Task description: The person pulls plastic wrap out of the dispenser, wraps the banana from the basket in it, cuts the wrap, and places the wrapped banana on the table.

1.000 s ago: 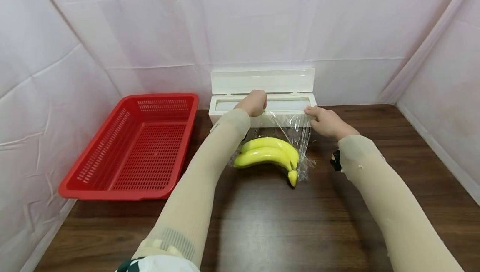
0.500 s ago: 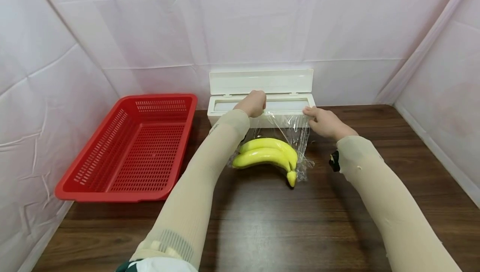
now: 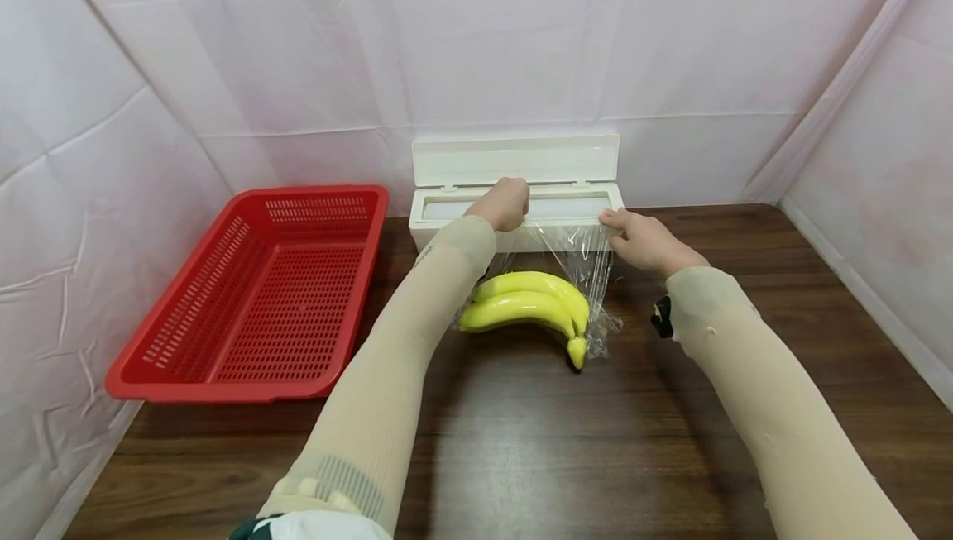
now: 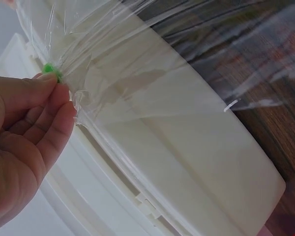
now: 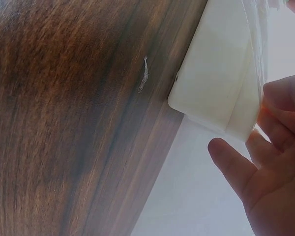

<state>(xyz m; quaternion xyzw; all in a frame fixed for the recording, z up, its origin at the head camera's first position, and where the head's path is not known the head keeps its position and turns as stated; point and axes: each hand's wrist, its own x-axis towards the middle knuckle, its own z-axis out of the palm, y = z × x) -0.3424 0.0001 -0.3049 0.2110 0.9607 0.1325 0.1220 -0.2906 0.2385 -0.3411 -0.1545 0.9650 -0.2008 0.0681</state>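
Note:
A long white cling film dispenser (image 3: 581, 234) stands at the back of the table with its lid (image 3: 514, 161) raised. My left hand (image 3: 503, 204) is over the middle of its front edge; in the left wrist view it pinches a small green slider (image 4: 51, 72) between thumb and fingers. Clear film (image 4: 105, 37) bunches around that slider. At the dispenser's right end, my right hand (image 3: 646, 242) rests its fingertips on the edge, thumb held apart. The film hangs down the front and reaches a bunch of yellow bananas (image 3: 524, 307) lying on the table, partly wrapped.
To the left sits a red perforated plastic basket (image 3: 365, 275) on the dark wooden table (image 3: 536, 449). White cloth walls (image 3: 298, 52) enclose the back and sides. A small scrap of film (image 5: 144, 76) lies on the wood near the dispenser.
The head view has shifted slightly. Both hands keep nearly the same places at the dispenser, and the bananas and film look unchanged.

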